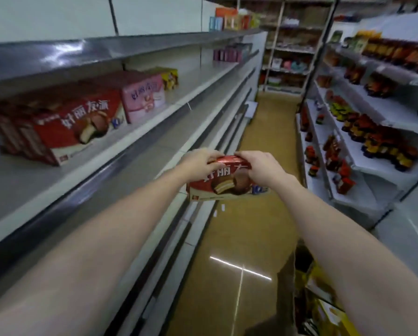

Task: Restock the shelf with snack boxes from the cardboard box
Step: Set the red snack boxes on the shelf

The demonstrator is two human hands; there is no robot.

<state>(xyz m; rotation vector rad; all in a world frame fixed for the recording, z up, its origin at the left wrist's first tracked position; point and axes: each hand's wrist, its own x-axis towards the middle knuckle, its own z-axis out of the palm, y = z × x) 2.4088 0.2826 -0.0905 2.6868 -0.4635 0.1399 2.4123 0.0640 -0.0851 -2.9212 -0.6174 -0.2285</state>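
Note:
I hold a red snack box (223, 184) with a chocolate pie picture out over the aisle, in front of the left shelf unit. My left hand (199, 163) grips its top left edge and my right hand (260, 167) grips its top right edge. On the grey shelf (142, 127) to the left stand matching red snack boxes (65, 127), a pink box (143, 99) and a yellow box (170, 77) further along. The cardboard box (319, 299) with yellow packs sits on the floor at the lower right, partly hidden by my right forearm.
Long grey shelves run down the left, with bare boards beyond the yellow box and on the tiers below. White shelves (372, 151) on the right carry dark red and orange packs. A tan tiled aisle (246, 234) leads to racks at the far end.

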